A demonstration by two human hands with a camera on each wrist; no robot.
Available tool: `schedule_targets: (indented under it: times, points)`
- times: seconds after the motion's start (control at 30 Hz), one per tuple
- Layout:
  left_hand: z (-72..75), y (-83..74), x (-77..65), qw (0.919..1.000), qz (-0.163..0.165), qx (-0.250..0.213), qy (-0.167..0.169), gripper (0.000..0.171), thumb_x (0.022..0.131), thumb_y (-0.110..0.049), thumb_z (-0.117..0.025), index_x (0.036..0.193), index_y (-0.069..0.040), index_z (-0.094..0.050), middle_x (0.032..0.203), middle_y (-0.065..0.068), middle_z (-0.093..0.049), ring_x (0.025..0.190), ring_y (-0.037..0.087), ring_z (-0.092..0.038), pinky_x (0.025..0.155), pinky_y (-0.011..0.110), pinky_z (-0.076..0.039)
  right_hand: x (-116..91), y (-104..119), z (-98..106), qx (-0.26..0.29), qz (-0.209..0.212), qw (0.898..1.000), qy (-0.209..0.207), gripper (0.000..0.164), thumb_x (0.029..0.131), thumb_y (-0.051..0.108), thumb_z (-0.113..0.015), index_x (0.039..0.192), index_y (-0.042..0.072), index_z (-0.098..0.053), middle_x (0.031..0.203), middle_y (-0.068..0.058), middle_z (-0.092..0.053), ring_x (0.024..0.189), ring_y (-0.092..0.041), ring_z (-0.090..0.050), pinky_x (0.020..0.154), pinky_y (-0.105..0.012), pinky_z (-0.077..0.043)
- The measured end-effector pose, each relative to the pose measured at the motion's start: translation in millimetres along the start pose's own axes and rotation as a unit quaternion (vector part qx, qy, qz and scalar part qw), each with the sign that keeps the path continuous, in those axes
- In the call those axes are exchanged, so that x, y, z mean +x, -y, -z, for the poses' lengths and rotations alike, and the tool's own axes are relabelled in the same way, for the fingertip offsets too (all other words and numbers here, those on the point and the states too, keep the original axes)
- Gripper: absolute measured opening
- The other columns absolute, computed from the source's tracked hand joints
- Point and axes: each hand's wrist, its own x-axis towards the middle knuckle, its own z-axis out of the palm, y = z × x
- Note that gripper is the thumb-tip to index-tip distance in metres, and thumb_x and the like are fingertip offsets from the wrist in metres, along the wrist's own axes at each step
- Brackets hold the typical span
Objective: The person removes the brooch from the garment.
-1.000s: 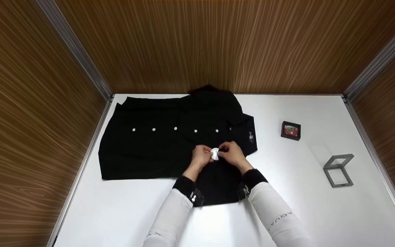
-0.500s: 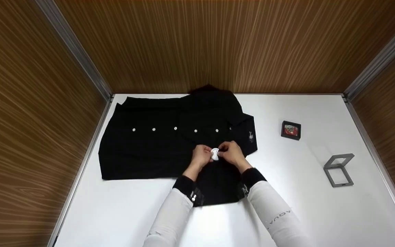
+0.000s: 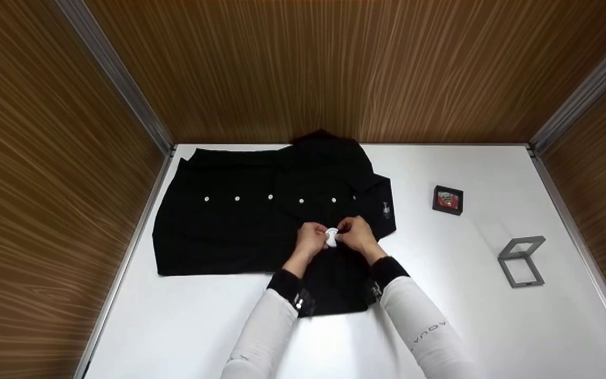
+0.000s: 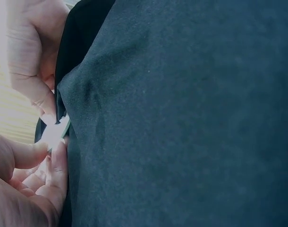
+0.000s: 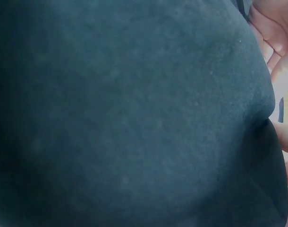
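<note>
White disc [image 3: 331,237] is up in both hands, over the black button-up shirt [image 3: 229,237], below the button row as my head feed shows it, towards the collar end. Left hand [image 3: 311,239] pinches its left edge. Right hand [image 3: 356,235] pinches its right edge, thumb on the face. Neither hand is released. Both wrist feeds are mostly dark cloth. On the left one I get fingers of both hands around the disc, overexposed, with a fold of shirt up against it. The right one gives me only parts of the hands along the right border; I can't read the grip from there.

Shirt lies flat, hem left, collar right. White buttons [image 3: 270,197] run in a line along it; a pale print [image 3: 386,210] shows inside the collar. Forearms are in white sleeves [image 3: 423,325] with dark lettering, black bands [image 3: 387,271] at the wrists.

Right of the shirt on the white table [image 3: 171,326]: small black box [image 3: 448,200] with a red face, then a grey square frame [image 3: 514,256], hinged open, nearer me. Wood-grain panels [image 3: 303,68] wall the back and sides.
</note>
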Motion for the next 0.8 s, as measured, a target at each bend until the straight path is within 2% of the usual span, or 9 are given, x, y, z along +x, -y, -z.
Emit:
schedule_targets:
  times: [0.17, 0.5, 0.8]
  points:
    - [-0.3, -1.7, -0.6, 0.9999, 0.000, -0.008, 0.009, 0.013, 0.081, 0.013, -0.062, 0.090, 0.009, -0.069, 0.079, 0.012, -0.069, 0.063, 0.017, -0.063, 0.054, 0.023, -0.055, 0.1, -1.2, 2.5, -0.003, -0.003, 1.000, -0.004, 0.018, 0.071, 0.002, -0.080, 0.084, 0.000, -0.068, 0.086, -0.010, -0.056, 0.083, -0.029, -0.054, 0.080, -0.041, -0.044]
    - [0.1, -1.9, -0.3, 0.9995, 0.007, -0.030, 0.011, 0.016, 0.080, 0.015, -0.060, 0.092, 0.010, -0.069, 0.081, 0.013, -0.070, 0.063, 0.016, -0.063, 0.056, 0.024, -0.056, 0.8, 1.0, 6.6, 0.003, -0.025, 1.000, 0.010, 0.019, 0.073, 0.005, -0.081, 0.084, -0.001, -0.068, 0.083, -0.010, -0.060, 0.082, -0.028, -0.057, 0.079, -0.039, -0.046]
    - [0.8, 0.4, -1.3, 0.9999, 0.009, -0.009, -0.003, 0.015, 0.080, 0.012, -0.063, 0.090, 0.006, -0.073, 0.077, 0.010, -0.070, 0.059, 0.014, -0.064, 0.055, 0.022, -0.055, -1.0, -4.4, 5.8, 0.011, 0.001, 1.000, 0.018, 0.020, 0.074, 0.006, -0.082, 0.086, -0.002, -0.068, 0.088, -0.011, -0.056, 0.084, -0.027, -0.055, 0.078, -0.037, -0.044]
